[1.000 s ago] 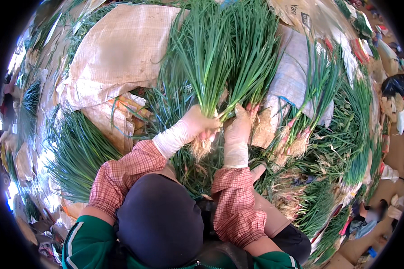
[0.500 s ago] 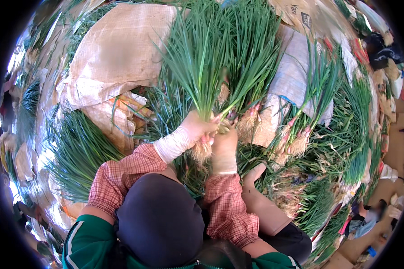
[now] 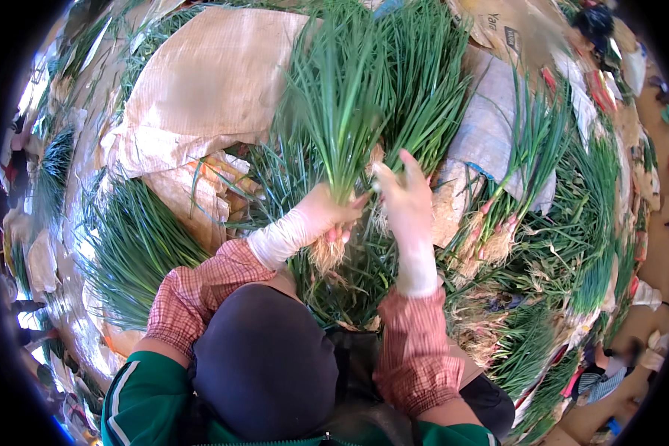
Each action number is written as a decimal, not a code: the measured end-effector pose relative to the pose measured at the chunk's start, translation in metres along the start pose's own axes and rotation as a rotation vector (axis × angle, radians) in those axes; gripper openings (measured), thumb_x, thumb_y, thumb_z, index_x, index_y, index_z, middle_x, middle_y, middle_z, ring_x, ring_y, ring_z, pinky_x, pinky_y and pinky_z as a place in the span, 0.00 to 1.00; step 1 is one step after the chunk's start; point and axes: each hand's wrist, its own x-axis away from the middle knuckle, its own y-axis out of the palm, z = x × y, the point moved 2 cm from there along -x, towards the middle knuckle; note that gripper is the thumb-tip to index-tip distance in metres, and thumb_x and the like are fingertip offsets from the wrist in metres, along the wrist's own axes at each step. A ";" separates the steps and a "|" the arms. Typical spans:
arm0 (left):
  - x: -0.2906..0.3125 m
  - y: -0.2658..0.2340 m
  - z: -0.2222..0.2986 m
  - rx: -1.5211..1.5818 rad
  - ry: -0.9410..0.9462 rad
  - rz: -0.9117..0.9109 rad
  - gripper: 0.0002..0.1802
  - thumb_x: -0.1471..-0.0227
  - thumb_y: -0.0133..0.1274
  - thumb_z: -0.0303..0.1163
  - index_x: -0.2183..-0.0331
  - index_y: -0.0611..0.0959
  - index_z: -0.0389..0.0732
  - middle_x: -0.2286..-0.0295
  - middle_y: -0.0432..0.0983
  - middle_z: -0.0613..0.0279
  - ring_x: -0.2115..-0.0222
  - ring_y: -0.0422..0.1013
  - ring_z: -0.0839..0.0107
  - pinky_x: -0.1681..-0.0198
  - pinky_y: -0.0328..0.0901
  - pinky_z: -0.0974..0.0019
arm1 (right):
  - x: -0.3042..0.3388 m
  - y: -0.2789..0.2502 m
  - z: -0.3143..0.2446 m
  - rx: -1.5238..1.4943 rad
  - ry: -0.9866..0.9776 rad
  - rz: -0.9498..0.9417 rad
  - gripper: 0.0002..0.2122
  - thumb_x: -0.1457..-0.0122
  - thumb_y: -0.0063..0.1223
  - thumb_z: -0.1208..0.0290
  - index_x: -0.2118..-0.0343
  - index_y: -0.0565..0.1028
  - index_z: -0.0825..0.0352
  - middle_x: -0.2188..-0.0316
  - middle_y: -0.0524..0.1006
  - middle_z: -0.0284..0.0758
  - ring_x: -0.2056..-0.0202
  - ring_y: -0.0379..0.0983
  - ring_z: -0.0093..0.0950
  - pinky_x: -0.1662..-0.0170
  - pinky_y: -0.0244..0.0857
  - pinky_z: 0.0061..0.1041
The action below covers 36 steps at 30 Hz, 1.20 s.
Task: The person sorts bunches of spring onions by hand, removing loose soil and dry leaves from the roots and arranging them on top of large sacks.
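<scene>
My left hand (image 3: pixel 325 210), in a pale glove, is closed round a bunch of spring onions (image 3: pixel 342 126) just above the bulbs. Their green leaves fan away from me, and the pinkish bulbs and pale roots (image 3: pixel 327 253) hang below the fist. To the right, my right hand (image 3: pixel 407 201) is raised with its fingers apart and nothing visible in them; it is slightly blurred. Beyond it lies a thick heap of spring onions (image 3: pixel 424 89), its leaves pointing away and its root ends partly hidden behind the hand.
A large cream woven sack (image 3: pixel 208 74) lies at the far left, above a green leaf pile (image 3: pixel 137 253). On the right, a smaller spring onion bunch (image 3: pixel 531 134) rests across a greyish sack (image 3: pixel 483 104). Loose greens (image 3: pixel 557 245) and trimmed roots (image 3: pixel 479 331) cover the ground nearer me.
My right hand has come away from the bunch, moved right and up, and its fingers have spread. My left hand keeps its hold and has shifted very little.
</scene>
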 end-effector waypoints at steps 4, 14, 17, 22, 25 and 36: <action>0.003 -0.013 0.003 -0.003 0.002 -0.011 0.08 0.52 0.58 0.25 0.73 0.74 0.37 0.84 0.71 0.64 0.88 0.68 0.76 0.86 0.63 0.74 | -0.038 0.022 0.002 0.102 0.061 -0.306 0.13 0.41 0.54 0.64 0.72 0.75 0.71 0.81 0.75 0.32 0.81 0.70 0.20 0.75 0.64 0.19; 0.047 -0.022 0.054 0.452 0.068 -0.124 0.14 0.55 0.59 0.24 0.65 0.73 0.34 0.76 0.73 0.60 0.79 0.71 0.75 0.80 0.66 0.75 | -0.067 -0.104 0.018 -0.440 0.348 0.495 0.11 0.38 0.51 0.65 0.73 0.74 0.66 0.80 0.71 0.27 0.83 0.61 0.16 0.80 0.55 0.15; 0.079 -0.038 0.073 0.669 0.213 -0.129 0.20 0.56 0.58 0.23 0.60 0.70 0.35 0.72 0.72 0.55 0.78 0.68 0.77 0.82 0.67 0.78 | -0.035 -0.138 0.066 -0.161 0.120 0.196 0.10 0.37 0.49 0.67 0.68 0.77 0.67 0.80 0.72 0.28 0.83 0.63 0.17 0.78 0.59 0.17; 0.116 -0.055 0.095 0.679 0.347 0.053 0.20 0.57 0.58 0.26 0.60 0.72 0.38 0.76 0.69 0.59 0.82 0.64 0.77 0.82 0.68 0.78 | 0.039 -0.062 0.033 0.127 0.480 -0.552 0.22 0.38 0.48 0.53 0.58 0.77 0.72 0.82 0.76 0.29 0.83 0.69 0.17 0.79 0.63 0.16; 0.081 -0.044 0.072 0.486 0.244 -0.048 0.18 0.57 0.58 0.25 0.62 0.72 0.37 0.76 0.70 0.59 0.82 0.67 0.77 0.81 0.69 0.77 | 0.025 -0.039 -0.018 -0.329 0.334 -0.322 0.26 0.34 0.39 0.53 0.45 0.65 0.74 0.66 0.80 0.38 0.70 0.76 0.22 0.60 0.69 0.21; -0.004 -0.031 -0.031 0.666 -0.253 -0.467 0.25 0.44 0.51 0.30 0.46 0.69 0.30 0.75 0.70 0.66 0.71 0.71 0.74 0.57 0.69 0.70 | -0.021 -0.034 0.055 0.621 0.084 0.008 0.16 0.38 0.48 0.58 0.55 0.74 0.65 0.77 0.79 0.35 0.78 0.75 0.26 0.71 0.71 0.28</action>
